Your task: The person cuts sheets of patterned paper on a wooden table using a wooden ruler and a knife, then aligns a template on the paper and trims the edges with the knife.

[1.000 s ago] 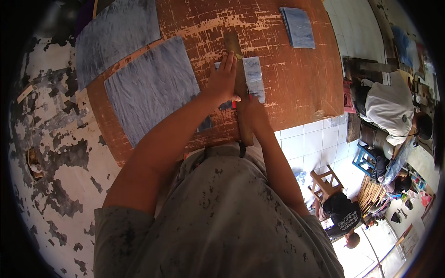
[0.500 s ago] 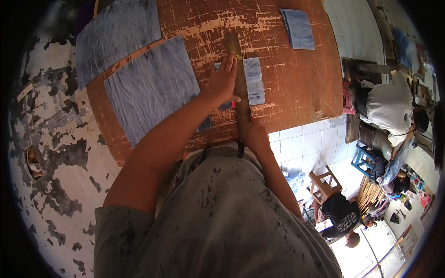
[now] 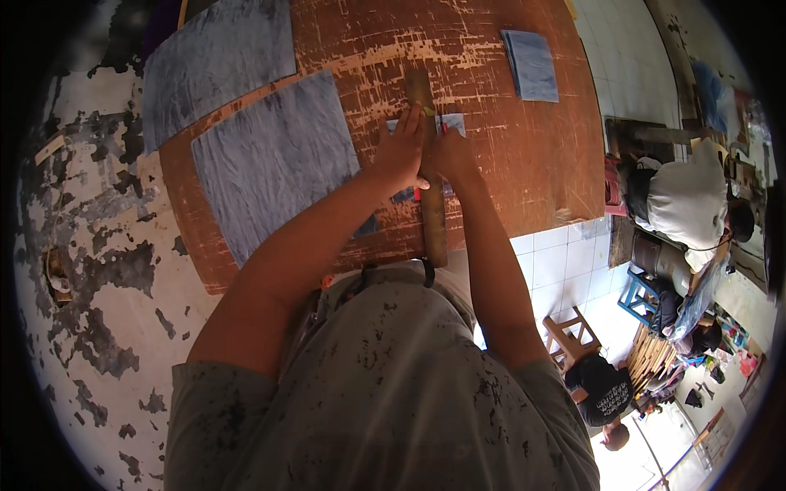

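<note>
My left hand [image 3: 401, 153] lies flat with its fingers stretched out, pressing on the left edge of a long, worn metal straightedge [image 3: 435, 225]. My right hand [image 3: 453, 157] is closed beside the straightedge's right edge, around what looks like a red cutter knife [image 3: 444, 128]; most of it is hidden in my fingers. Under the straightedge and both hands is a small blue-grey marbled piece [image 3: 457, 120], only partly showing. A larger marbled blue-grey sheet [image 3: 274, 155] lies left of my left hand.
The scored brown board [image 3: 524, 164] carries another large sheet [image 3: 217, 69] at the far left and a small stack of cut pieces [image 3: 534, 67] at the far right. A peeling wall [image 3: 106, 303] stands left. Other people sit at right, near a brown stool [image 3: 573, 335] and blue stool [image 3: 637, 296].
My right hand has moved away from me along the straightedge, from its near end to beside my left hand, carrying the red tool. My left hand still presses on the straightedge.
</note>
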`<state>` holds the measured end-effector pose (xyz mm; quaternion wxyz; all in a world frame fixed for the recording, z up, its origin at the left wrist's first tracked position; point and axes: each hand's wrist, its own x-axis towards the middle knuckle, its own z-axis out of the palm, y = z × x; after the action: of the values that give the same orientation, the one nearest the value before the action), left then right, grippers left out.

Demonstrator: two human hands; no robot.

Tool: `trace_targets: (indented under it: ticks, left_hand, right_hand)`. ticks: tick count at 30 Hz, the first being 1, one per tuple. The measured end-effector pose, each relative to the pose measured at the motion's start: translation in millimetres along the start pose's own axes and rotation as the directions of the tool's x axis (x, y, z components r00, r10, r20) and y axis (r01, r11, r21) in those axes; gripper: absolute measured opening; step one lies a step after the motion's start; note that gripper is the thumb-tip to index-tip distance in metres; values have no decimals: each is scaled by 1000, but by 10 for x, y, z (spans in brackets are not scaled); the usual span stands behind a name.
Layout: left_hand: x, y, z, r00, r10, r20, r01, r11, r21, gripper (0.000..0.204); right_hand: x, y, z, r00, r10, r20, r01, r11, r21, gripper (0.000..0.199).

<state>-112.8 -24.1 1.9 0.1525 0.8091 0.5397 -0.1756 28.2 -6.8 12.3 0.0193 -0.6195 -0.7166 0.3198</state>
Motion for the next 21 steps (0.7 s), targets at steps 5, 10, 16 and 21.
trace_targets:
  ticks: [5, 10, 16, 21]
  left_hand:
    - [20, 34, 25, 1000, 15, -24, -15, 1000, 2, 143]
    - [-36, -8, -30, 1000, 4, -6, -4, 1000, -2, 145]
    - [8, 4, -3, 1000, 1, 1, -1, 999, -46, 149]
    - [2, -28, 35, 1000, 1, -14, -2, 997, -76, 150]
  right_hand:
    - [163, 140, 164, 999, -40, 37, 43, 996, -73, 44]
    - [91, 125, 196, 979, -43, 200, 87, 972, -217, 40]
    - [-621, 450, 691, 999, -12, -50, 16, 996, 91, 38]
    - [-1218, 121, 279, 942, 269, 201, -307, 932, 190, 45]
